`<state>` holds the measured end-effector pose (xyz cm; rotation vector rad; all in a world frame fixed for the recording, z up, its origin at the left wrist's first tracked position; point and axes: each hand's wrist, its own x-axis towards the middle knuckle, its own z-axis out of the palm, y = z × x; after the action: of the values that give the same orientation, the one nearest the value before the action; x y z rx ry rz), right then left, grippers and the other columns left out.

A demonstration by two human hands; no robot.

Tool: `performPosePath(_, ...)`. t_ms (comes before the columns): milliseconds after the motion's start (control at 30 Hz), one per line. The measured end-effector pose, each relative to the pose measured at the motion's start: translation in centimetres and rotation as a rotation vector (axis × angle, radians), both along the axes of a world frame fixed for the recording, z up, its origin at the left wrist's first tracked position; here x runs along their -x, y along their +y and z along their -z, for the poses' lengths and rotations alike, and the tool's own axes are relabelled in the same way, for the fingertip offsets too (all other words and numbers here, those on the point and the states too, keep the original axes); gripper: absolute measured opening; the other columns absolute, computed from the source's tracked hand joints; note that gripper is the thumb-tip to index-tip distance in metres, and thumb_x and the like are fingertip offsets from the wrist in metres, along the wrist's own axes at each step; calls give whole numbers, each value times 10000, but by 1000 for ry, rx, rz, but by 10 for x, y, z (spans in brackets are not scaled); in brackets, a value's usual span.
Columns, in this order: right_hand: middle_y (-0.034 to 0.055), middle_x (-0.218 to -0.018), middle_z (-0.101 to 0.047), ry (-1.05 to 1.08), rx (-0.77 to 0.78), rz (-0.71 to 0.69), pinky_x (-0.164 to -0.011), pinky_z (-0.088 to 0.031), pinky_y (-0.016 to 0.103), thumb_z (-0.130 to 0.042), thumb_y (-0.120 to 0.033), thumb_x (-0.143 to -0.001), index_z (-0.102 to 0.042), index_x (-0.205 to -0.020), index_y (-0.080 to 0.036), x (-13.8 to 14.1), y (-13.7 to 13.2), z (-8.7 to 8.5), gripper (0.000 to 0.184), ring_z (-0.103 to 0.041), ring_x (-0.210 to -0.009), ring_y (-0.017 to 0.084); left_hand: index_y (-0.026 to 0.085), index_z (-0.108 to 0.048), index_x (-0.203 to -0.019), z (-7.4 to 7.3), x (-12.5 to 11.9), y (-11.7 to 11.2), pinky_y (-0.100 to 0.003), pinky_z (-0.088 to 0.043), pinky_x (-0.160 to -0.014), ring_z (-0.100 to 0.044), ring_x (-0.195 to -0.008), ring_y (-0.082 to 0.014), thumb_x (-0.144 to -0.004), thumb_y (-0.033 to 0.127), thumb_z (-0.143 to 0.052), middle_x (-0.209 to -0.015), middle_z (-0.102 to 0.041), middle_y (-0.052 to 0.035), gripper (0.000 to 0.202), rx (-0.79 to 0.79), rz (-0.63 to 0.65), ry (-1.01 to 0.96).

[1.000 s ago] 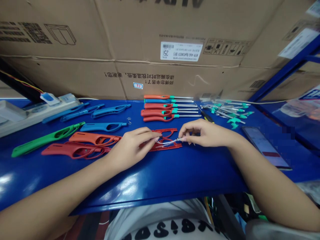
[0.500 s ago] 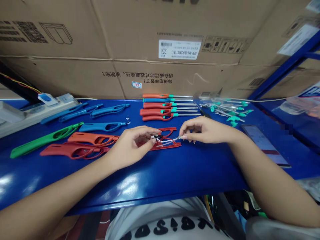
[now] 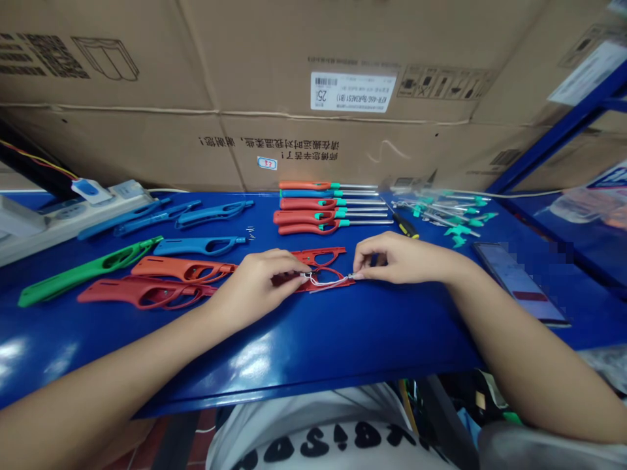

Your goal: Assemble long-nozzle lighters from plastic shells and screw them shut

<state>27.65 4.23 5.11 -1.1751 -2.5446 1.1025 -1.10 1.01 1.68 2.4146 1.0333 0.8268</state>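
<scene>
My left hand (image 3: 262, 281) pinches one end of a small part with thin white wires (image 3: 327, 284). Between thumb and fingers of my right hand (image 3: 392, 261) is the other end, with a small tip I cannot make out clearly. The wires sag in a loop between both hands. Beneath them lie red lighter casing halves (image 3: 329, 254), partly covered by my left hand. Left of that hand are an orange casing (image 3: 171, 267), a darker red casing (image 3: 132, 294), a blue casing (image 3: 196, 246) and a green one (image 3: 83, 277).
Several long-nosed lighters (image 3: 308, 217) with metal tubes lie in a row at the back. A yellow-black screwdriver (image 3: 406, 226), teal-ended metal tubes (image 3: 455, 215) and a phone (image 3: 519, 284) are at right. A power strip (image 3: 73, 212) stands left, a cardboard wall (image 3: 274, 72) behind.
My left hand's pinch has shifted, so less of the dark part shows at its fingertips. Both hands sit slightly lower, and more of the screwdriver is visible.
</scene>
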Motion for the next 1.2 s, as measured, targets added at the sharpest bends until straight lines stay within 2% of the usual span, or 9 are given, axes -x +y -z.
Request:
performPosePath(167, 60, -889, -752, -60, -39, 0, -709, -504, 302, -654, -357, -902, -735, -880, -176, 1, -1, 0, 199, -677, -789, 183, 183, -770, -1003, 4, 0, 1, -297, -573, -748, -702, -820, -173, -938, 215, -639, -966, -736, -68, 150, -6, 13, 24)
performPosePath(433, 49, -873, -749, -36, -38, -45, -711, -517, 297, -682, -357, -899, -743, -876, -186, 2, -2, 0, 183, -680, -784, 177, 169, -766, -955, 4, 0, 2, -293, -559, -740, -694, -821, -175, -938, 203, -630, -944, -727, -69, 141, -5, 23, 33)
performPosePath(567, 48, -847, -734, -47, -92, -73, -689, -505, 292, -688, -351, -901, -750, -854, -182, 3, -1, 2, 186, -669, -766, 174, 169, -765, -941, 3, 0, 2, -294, -555, -733, -693, -819, -178, -950, 217, -613, -937, -728, -72, 160, -9, 24, 36)
performPosePath(767, 60, -892, -744, -61, -162, -125, -737, -485, 317, -652, -360, -931, -780, -881, -204, 3, 0, 3, 208, -665, -823, 195, 179, -771, -960, 4, 0, 1, -289, -548, -714, -695, -800, -179, -961, 240, -605, -915, -736, -71, 176, 4, 15, 47)
performPosePath(933, 56, -877, -731, -53, -202, -139, -736, -476, 306, -649, -302, -935, -779, -877, -194, 3, 0, 6, 178, -657, -813, 185, 174, -775, -969, 5, 0, 1, -282, -539, -709, -692, -791, -173, -950, 216, -619, -909, -737, -65, 163, 13, 9, 57)
performPosePath(1067, 53, -854, -722, -78, -201, -102, -691, -460, 289, -665, -258, -909, -755, -823, -184, 7, -2, 8, 145, -646, -770, 170, 183, -778, -963, 5, 0, 1, -278, -532, -694, -692, -777, -171, -950, 235, -617, -894, -742, -58, 169, 12, 5, 53)
performPosePath(1200, 44, -800, -719, -118, -109, 19, -618, -436, 265, -693, -248, -865, -721, -789, -174, 12, -4, 6, 109, -624, -694, 151, 186, -779, -940, 4, -1, 2, -275, -524, -673, -698, -758, -171, -949, 266, -618, -875, -748, -50, 180, 21, 2, 53)
